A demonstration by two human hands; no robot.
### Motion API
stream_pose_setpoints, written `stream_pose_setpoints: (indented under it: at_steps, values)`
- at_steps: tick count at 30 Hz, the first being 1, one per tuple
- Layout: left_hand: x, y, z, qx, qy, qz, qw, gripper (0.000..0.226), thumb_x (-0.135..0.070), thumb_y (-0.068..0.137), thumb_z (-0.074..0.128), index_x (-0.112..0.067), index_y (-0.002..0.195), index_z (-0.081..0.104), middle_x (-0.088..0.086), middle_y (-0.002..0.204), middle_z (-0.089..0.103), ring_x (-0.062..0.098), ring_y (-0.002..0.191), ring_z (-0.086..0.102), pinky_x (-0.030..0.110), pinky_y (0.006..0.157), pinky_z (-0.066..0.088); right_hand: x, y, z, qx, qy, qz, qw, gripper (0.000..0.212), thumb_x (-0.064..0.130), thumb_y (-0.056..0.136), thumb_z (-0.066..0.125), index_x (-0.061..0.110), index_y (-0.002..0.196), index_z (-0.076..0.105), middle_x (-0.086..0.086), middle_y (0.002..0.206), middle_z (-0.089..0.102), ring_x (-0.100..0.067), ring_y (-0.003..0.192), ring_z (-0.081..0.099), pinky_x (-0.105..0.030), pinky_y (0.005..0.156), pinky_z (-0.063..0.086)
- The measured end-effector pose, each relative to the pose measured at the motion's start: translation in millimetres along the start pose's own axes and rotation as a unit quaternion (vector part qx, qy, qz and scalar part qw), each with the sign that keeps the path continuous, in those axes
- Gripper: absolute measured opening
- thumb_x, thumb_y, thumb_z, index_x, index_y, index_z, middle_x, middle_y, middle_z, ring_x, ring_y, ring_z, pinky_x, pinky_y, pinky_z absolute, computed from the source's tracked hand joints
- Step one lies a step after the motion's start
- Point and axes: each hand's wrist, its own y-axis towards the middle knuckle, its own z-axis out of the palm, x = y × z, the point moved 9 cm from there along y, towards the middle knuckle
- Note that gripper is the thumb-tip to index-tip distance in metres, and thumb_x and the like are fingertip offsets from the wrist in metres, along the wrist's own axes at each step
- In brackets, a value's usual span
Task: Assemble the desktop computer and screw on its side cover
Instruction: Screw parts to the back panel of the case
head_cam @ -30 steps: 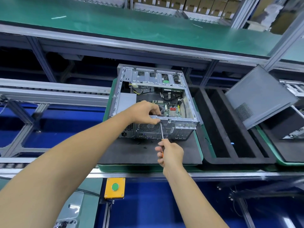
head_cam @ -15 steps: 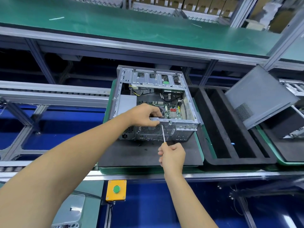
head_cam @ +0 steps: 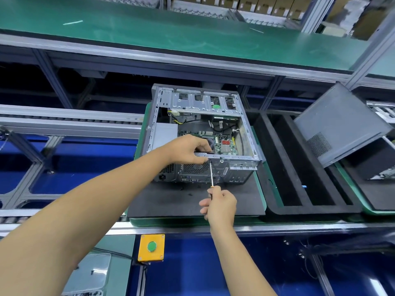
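A worker at an assembly-line bench drives a screw into the rear edge of an open desktop computer case (head_cam: 201, 133), which lies on its side on a black foam pad (head_cam: 192, 201) set in a green pallet (head_cam: 263, 201). The right hand (head_cam: 220, 205) is wrapped around the handle of a screwdriver (head_cam: 211, 174), its shaft angled up so the tip meets the case's rear flange just beside the left hand (head_cam: 188, 149). That left hand grips the top rear rail of the chassis, fingers curled over the edge and thumb below, bracing the case.

The motherboard (head_cam: 224, 144), cabling and drive cage (head_cam: 203, 101) are exposed — the side cover (head_cam: 339, 122) is not yet on and leans tilted against the neighbouring unit, well apart to the right, beyond a black foam tray (head_cam: 299, 167) with long slots.

The step in hand appears to be an interior or rear-panel fastening, ahead of closing the case. The next move likely calls for steady axial pressure and a straight shaft while turning, with the left hand holding the chassis firm — a slip could send the tip toward the rear ports. A yellow box with a green button (head_cam: 151, 246) sits below the bench edge.
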Motion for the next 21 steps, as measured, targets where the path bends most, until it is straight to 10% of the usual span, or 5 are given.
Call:
stream_pose_setpoints:
  at_steps: [8,12,21]
  values:
    - [6,2,-3,0.003,-0.102,-0.044,0.994,0.021,-0.033,0.096,0.061,-0.024,0.109,0.075,-0.005,0.093,0.074,0.007,0.074,0.064,0.032,0.072,0.052,-1,1,-1,-0.012,-0.025,-0.011,1.0,0.02,0.027,0.095,0.046,0.016,0.091,0.062,-0.002,0.061,0.072,-0.012,0.038,0.05,-0.036,0.06,0.043]
    - [12,5,-1,0.006,-0.145,-0.057,0.988,0.02,-0.024,0.097,0.062,-0.01,0.097,0.076,-0.029,0.093,0.071,-0.015,0.076,0.06,0.007,0.07,0.041,-2,4,-2,-0.006,-0.015,-0.002,1.0,0.019,0.026,0.094,0.048,0.015,0.091,0.063,-0.003,0.061,0.072,-0.013,0.039,0.048,-0.033,0.056,0.039]
    - [16,6,1,0.015,-0.173,-0.076,0.982,0.015,-0.021,0.094,0.067,-0.027,0.102,0.078,-0.005,0.112,0.075,0.011,0.108,0.068,0.038,0.099,0.052,-4,3,0,0.007,0.015,0.006,1.0,0.022,0.023,0.094,0.046,0.011,0.089,0.064,-0.006,0.056,0.069,-0.014,0.038,0.044,-0.029,0.048,0.035]
